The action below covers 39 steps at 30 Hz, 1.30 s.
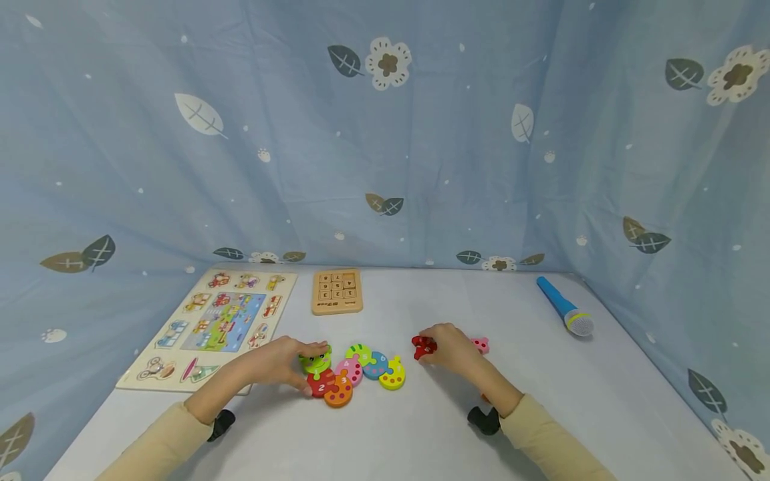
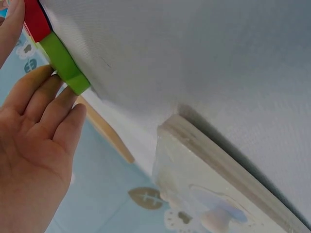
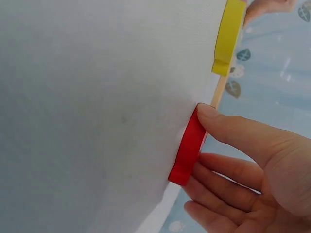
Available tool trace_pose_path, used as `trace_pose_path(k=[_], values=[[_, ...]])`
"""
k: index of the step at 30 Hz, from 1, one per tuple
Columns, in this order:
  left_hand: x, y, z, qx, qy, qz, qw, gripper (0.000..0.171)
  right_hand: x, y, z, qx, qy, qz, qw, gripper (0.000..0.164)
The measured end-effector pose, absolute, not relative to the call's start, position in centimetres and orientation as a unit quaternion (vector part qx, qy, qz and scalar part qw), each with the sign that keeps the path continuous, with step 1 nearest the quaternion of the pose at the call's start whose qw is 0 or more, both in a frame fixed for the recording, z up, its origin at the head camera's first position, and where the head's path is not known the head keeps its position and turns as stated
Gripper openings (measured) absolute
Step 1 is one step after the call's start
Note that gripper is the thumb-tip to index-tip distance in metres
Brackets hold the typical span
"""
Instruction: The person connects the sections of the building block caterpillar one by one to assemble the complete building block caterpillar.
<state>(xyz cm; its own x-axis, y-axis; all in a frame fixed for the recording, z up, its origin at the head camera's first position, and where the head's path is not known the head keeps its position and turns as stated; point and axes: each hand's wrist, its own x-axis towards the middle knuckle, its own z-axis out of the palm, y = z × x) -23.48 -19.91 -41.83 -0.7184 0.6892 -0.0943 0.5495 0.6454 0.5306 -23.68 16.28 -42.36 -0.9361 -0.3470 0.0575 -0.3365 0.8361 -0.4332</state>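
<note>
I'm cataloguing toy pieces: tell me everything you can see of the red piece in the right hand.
The red piece is thick, with a smooth side wall stepped near one end; it looks like painted wood. The right hand's grip holds it between thumb and fingers, covering part of it. In the head view it is apart from the yellow piece, to its right. Any markings on its face are unreadable; whether it touches the table is unclear.

A caterpillar puzzle lay on the table between a picture board and a microphone, before a number puzzle.
</note>
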Motion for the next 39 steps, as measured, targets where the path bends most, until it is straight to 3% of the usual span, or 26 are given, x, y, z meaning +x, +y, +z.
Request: trace_pose_path(k=[14, 26, 39], values=[[-23.5, -19.8, -41.9, 0.342, 0.895, 0.245, 0.148, 0.080, -23.7, 16.9, -42.3, -0.204, 0.943, -0.263, 0.003, 0.048], [-23.4, -20.1, -42.3, 0.342, 0.892, 0.259, 0.144, 0.079, -24.5, 16.6, -41.5, -0.325, 0.903, -0.276, 0.059, 0.045], [-23.3, -20.2, -42.4, 0.334, 0.892, 0.270, 0.144, 0.078, -25.3, 16.1, -41.3, -0.385, 0.887, -0.238, 0.091, 0.046]])
